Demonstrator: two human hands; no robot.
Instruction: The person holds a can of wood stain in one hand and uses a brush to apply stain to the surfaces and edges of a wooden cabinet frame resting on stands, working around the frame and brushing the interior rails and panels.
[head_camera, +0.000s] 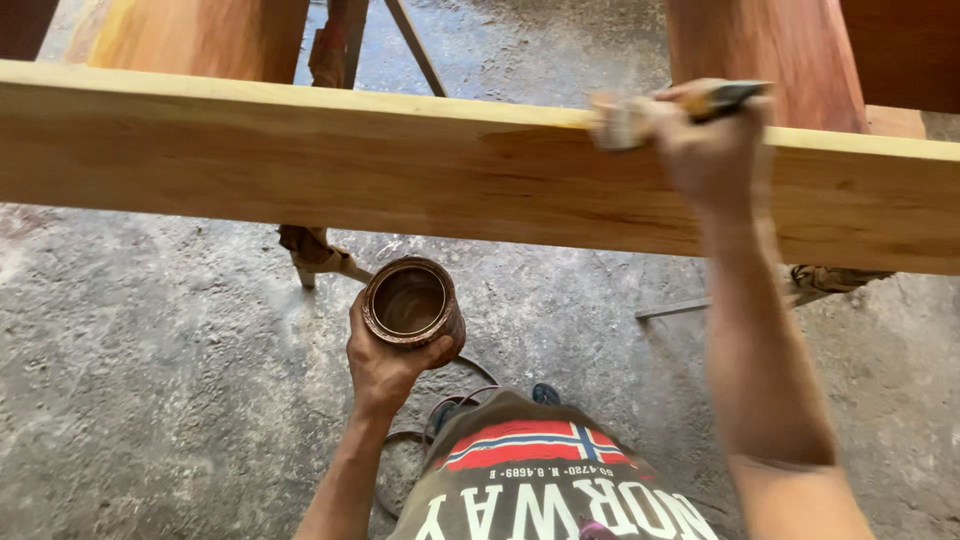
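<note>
The left hand (385, 365) is wrapped around a small round tin can (412, 303), fingers curled behind its side and the thumb pressed along the near wall, so the grip is closed firmly on it. The can stands upright in that hand, held low in front of the person's body and below the near edge of the plank; its mouth faces up and shows a brown, stained inside. The right hand (710, 140) is raised further away and to the right, fist closed on the handle of a paintbrush (665, 108). The brush lies nearly level, its pale bristles pointing left and touching the far upper edge of a long wooden plank (300, 160); the bristles and the hand are blurred. The two hands are well apart, the plank between them in the view. The plank runs across the whole width, light yellow-brown with a darker, redder grain in the middle. Beyond it stand reddish-brown wooden panels (200, 38). Under everything is a rough grey concrete floor (150, 380), mottled and dusty, with a thin metal rod (675, 309) lying on it just below the plank at right.
</note>
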